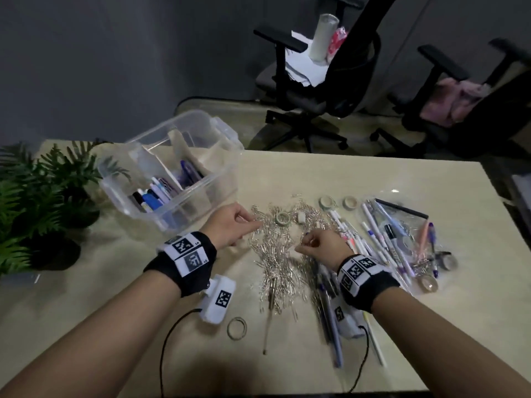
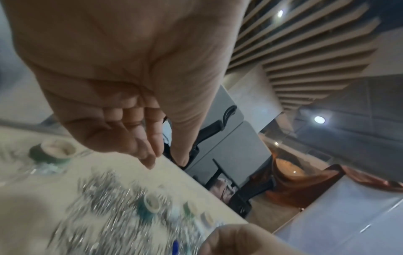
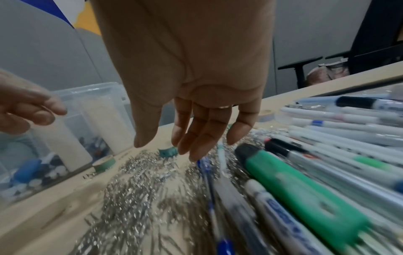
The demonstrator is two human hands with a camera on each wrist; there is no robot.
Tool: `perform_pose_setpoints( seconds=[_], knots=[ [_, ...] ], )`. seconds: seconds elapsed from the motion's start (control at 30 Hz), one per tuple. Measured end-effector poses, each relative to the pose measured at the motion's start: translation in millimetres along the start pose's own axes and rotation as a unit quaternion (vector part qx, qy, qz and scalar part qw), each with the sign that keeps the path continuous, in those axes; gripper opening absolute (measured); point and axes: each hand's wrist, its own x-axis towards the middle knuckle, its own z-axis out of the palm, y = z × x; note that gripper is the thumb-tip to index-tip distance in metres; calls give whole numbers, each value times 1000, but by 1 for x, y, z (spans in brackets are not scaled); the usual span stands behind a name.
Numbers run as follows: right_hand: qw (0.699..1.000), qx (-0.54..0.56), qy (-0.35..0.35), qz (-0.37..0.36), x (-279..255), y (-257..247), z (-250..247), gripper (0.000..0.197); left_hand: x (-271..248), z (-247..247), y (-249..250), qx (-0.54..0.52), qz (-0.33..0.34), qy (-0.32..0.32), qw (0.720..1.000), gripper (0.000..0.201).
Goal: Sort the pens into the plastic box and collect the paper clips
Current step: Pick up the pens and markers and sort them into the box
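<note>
1. Silver clips are spread in a loose heap between the two hands, with the left hand at the heap's left edge and the right hand at its right edge.
2. The right hand is seen with relaxed, nearly straight fingers spread over the heap; nothing is gripped. The left hand's fingers are drawn loosely toward the thumb over the clips, and no clip can be made out between them, the wrist view being blurred.
3. The coming move is judged to turn on this: the heap's long axis runs from the far side of the table toward the person, so it lies crosswise between the palms and could be raked inward from both sides.
4. A blue pen lies just under the right fingertips, its barrel running toward the person along the heap's right flank; the right hand is plainly the nearer one to it.
5. More pens are fanned out to the right, some on a clear pouch.
6. The box stands beyond the left hand, already holding several pens; it is nearer to the left hand.
7. Tape rolls sit among the clips, on a pale table.
8. Plants stand at the left; office chairs stand beyond the table.
</note>
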Motion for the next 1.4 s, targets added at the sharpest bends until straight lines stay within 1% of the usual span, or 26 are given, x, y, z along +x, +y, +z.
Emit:
perform_pose_setpoints(
  seconds=[0.1, 0.2, 0.3, 0.4, 0.5, 0.6, 0.67, 0.8, 0.93, 1.03, 1.1, 1.2, 1.3, 1.4],
  knots=[
    [999, 7, -7, 35, -10, 27, 3, 29, 0, 31, -17, 38, -41, -15, 998, 27],
    [998, -18, -12, 55, -19, 47, 8, 36, -6, 59, -35, 81, -79, -29, 993, 25],
    [998, -30, -25, 52, -25, 60, 12, 39, -15, 82, -49, 103, -119, -38, 987, 25],
    [996, -73, -16, 52, -26, 66, 15, 40, -23, 99, -60, 130, -152, -50, 979, 29],
    [994, -94, 1, 51, -25, 67, 19, 38, -29, 112, -66, 164, -176, -39, 970, 34],
    [994, -109, 13, 25, -20, 61, 21, 33, -31, 120, -66, 207, -180, -29, 961, 40],
    [992, -126, 11, 11, -13, 53, 20, 30, -29, 122, -64, 220, -174, -18, 960, 36],
    [982, -190, -4, 12, 7, 40, 15, 39, -18, 123, -58, 252, -152, 6, 956, 30],
    [976, -215, -23, 15, 24, 33, 12, 40, -5, 119, -50, 225, -143, 43, 963, 28],
    [974, -225, -27, 21, 28, 30, 12, 43, 0, 116, -47, 188, -128, 96, 969, 26],
    [974, -225, -25, 23, 29, 28, 12, 42, -2, 114, -47, 177, -134, 111, 969, 28],
    [977, -207, -40, 20, 31, 29, 12, 37, -6, 115, -48, 201, -170, 73, 962, 32],
    [987, -152, -39, 14, 30, 30, 5, 35, -6, 116, -50, 244, -182, 33, 952, 28],
    [995, -98, -23, 6, 27, 34, -7, 33, -3, 114, -47, 235, -181, 15, 955, 25]
  ],
)
